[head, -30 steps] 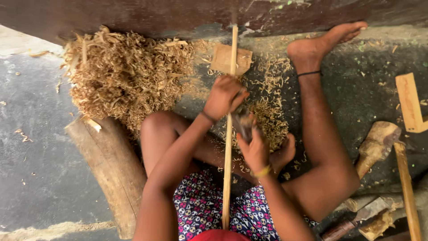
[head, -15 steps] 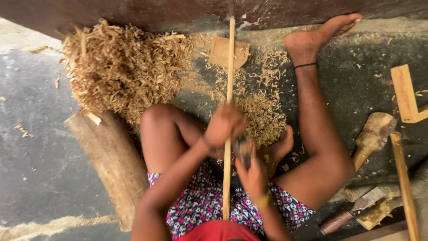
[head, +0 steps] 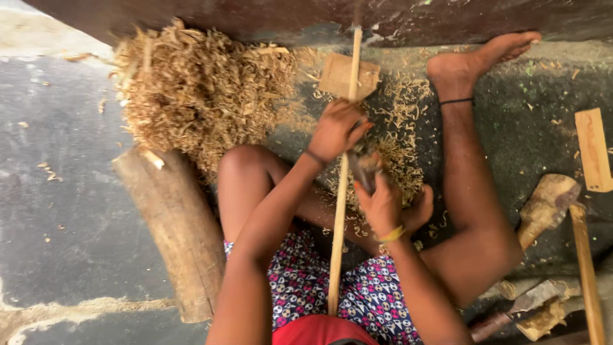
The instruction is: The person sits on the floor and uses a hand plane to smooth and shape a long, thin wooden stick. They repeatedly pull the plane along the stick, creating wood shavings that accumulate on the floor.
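A long thin wooden stick runs from my lap up to the dark wall at the top. My left hand grips the stick near its middle. My right hand is closed on a dark tool pressed against the stick just below my left hand. Fine shavings lie under both hands. A small flat wooden block lies under the stick's far end. I sit on the ground with my right leg stretched out and my left knee bent.
A big heap of wood shavings lies at upper left, with a thick log below it. At right lie a wooden mallet, a long stick, a flat offcut and more tools.
Both hands have slid along the stick: toward my lap half a second ago, now back up away from me with the tool.
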